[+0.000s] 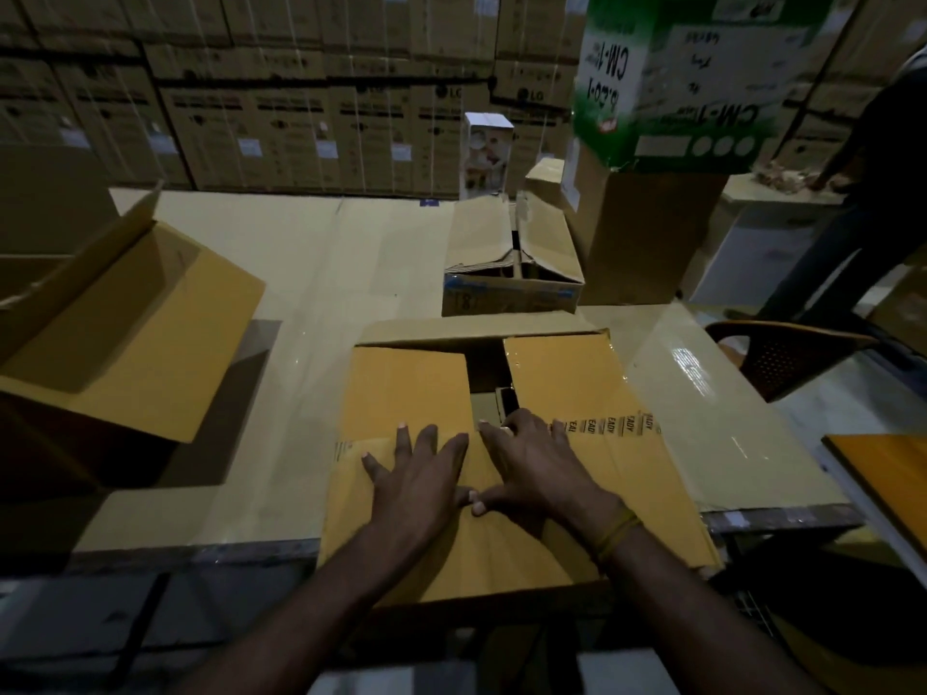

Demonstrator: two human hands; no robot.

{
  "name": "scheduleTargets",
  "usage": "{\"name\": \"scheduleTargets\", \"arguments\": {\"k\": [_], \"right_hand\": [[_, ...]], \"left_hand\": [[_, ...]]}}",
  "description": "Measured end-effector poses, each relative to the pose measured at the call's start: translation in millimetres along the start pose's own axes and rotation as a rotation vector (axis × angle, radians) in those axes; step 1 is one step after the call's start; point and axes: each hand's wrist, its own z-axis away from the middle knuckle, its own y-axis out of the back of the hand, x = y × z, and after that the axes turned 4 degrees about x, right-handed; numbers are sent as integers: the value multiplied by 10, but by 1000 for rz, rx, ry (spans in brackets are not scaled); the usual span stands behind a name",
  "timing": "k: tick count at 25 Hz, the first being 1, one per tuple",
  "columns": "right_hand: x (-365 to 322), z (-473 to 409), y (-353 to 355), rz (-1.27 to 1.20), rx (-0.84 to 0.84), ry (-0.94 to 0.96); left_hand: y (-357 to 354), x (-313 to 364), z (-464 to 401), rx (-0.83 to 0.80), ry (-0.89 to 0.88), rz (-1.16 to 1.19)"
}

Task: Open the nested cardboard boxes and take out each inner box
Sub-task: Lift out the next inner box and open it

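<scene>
On table, taped box (pixel 501 469) flaps being pressed by flat left hand (pixel 416 486), right hand (pixel 536 469) fingers curling into seam; light, stiff, best lifted at flap edges.

- Box (pixel 501 494): matt tan cardboard, smooth flaps; a strip of glossy clear tape with dark print crosses the top.
- Table (pixel 311 273): covered in pale cardboard sheet under a shiny film (it throws white glare at the right side).
- Open box (pixel 125 333): plain matt cardboard, inner faces smooth.
- Small box (pixel 511 263): creased, dented cardboard, rough at the torn flap edges; printed blue and white along its front.
- Green box (pixel 692 82): printed card, slightly glossy.
- Chair (pixel 782 358): brown moulded plastic with a perforated back.
- Wristband (pixel 619 536): thin yellowish bands, material unclear.
</scene>
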Motion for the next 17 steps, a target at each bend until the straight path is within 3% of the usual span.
{"name": "scheduleTargets", "arguments": {"k": [9,14,17], "right_hand": [[-133,359,301,72,425,82],[-170,822,340,152,804,193],[-181,1137,368,143,921,258]], "left_hand": [[438,256,389,433,-5,-58],[617,529,868,687,-17,-55],[623,624,1180,851,-29,-34]]}}
